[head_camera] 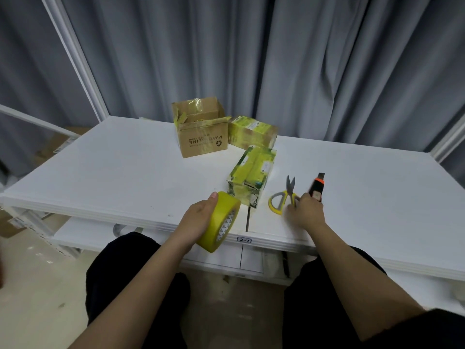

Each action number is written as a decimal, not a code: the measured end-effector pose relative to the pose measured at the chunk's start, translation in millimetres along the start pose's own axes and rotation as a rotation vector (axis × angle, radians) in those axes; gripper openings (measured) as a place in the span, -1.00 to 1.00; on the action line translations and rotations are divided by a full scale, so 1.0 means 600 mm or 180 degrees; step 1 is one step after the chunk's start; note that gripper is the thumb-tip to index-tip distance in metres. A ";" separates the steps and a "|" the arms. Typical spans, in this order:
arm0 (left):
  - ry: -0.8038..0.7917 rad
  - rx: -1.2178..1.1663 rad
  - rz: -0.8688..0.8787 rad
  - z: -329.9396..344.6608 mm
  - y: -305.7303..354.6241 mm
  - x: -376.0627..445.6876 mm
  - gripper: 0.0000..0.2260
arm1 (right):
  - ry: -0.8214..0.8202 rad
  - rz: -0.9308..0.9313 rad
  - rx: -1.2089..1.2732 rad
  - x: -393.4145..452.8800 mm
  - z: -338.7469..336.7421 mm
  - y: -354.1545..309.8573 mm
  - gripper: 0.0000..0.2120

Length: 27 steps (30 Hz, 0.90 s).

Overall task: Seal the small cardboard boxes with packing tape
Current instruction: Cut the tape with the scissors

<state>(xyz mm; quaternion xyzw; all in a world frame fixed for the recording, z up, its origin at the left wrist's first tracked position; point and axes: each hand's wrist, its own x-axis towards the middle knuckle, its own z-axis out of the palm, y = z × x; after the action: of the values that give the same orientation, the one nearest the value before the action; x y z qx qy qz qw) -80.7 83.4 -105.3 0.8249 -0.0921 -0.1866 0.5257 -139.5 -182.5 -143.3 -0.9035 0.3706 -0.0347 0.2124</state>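
The left hand (201,215) wraps the yellow packing tape roll (221,222) by its rim. Just beyond it lies the small tape-covered cardboard box (251,175): probably light, crushable; hold by its edges. The right hand (305,212) blurs beside the yellow-handled scissors (283,200); its grip cannot be told.

The desk (125,159) looks smooth and matt white; the boxes (203,137) are brown cardboard – partly under glossy yellow tape (221,220); the scissors (285,197) have metal blades.

White table (125,172) with three boxes (203,137), scissors (283,199) and a black-and-orange cutter (317,188).
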 end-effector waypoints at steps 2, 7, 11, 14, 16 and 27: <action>-0.0004 0.0036 -0.0001 -0.001 0.000 0.002 -0.62 | -0.0124 0.0004 -0.0276 0.005 0.001 -0.007 -0.69; 0.0001 0.0134 0.0047 0.002 -0.002 0.001 -0.64 | -0.0074 -0.0082 -0.0725 0.011 0.003 -0.030 -0.59; 0.0032 0.0150 0.0016 0.006 -0.003 0.003 -0.65 | -0.0163 -0.0042 -0.0789 0.014 0.010 -0.038 -0.61; 0.0015 0.0192 0.0009 0.002 -0.003 0.008 -0.64 | -0.0238 -0.0044 -0.0417 0.026 0.001 -0.032 -0.68; 0.0026 0.0253 0.0009 0.001 -0.004 0.011 -0.63 | -0.0233 0.0003 -0.0121 0.029 -0.014 -0.027 -0.64; 0.0166 0.0407 0.0035 0.007 0.002 0.009 -0.57 | -0.1459 -0.0544 0.2206 -0.081 -0.094 -0.009 -0.42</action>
<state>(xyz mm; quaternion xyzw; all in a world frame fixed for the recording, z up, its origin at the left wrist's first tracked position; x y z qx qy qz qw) -77.7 77.9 -107.0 0.8609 -0.0947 -0.1558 0.4751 -183.4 -166.0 -85.2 -0.7905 0.2039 0.0272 0.5769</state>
